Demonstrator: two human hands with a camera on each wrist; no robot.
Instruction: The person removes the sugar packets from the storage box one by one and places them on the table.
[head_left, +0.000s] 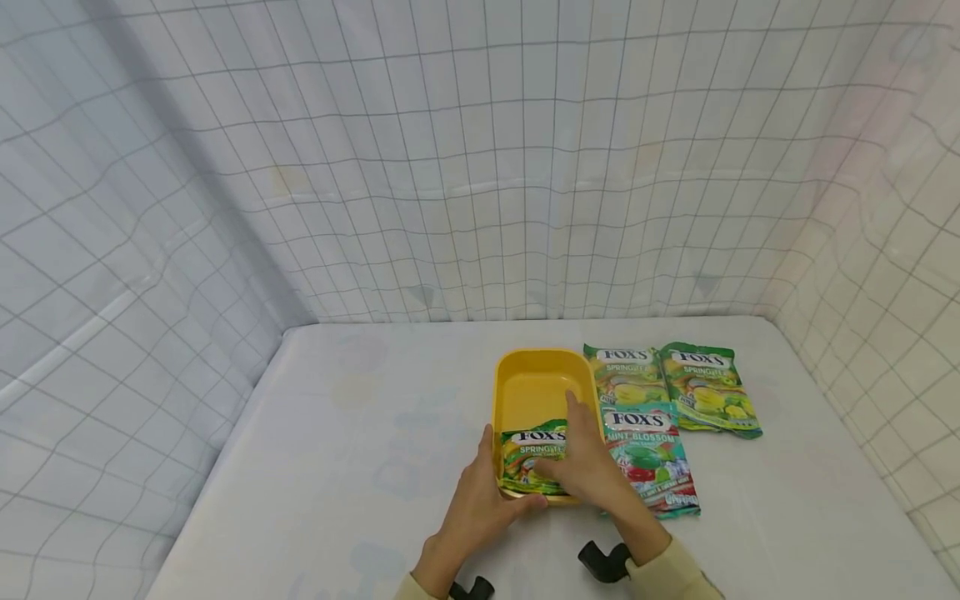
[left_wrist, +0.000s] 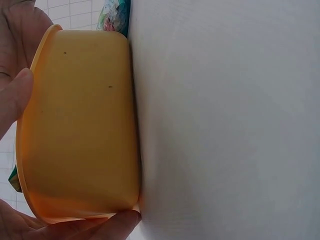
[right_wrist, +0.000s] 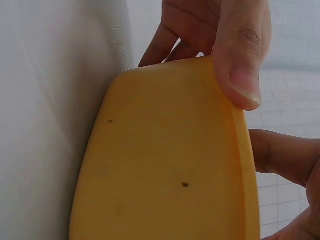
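Observation:
A yellow plastic tray (head_left: 534, 392) lies on the white table, and a green Fox's Spring Tea candy packet (head_left: 522, 457) sits in its near end. My left hand (head_left: 476, 504) grips the tray's near left corner, thumb on the near rim and fingers along the left side; the left wrist view shows the fingers (left_wrist: 120, 227) against the tray wall. Over the packet is my right hand (head_left: 588, 462), its thumb and index finger spread apart, the thumb across the packet's front. In the right wrist view the right thumb (right_wrist: 280, 155) is beyond the rim; its other fingers are hidden.
Right of the tray lie two more green Spring Tea packets, one beside the tray (head_left: 630, 377) and one farther right (head_left: 711, 390). A teal Mint Blossom packet (head_left: 651, 458) lies nearer, close to the tray's right side. Grid-patterned white curtains (head_left: 525, 208) surround the table.

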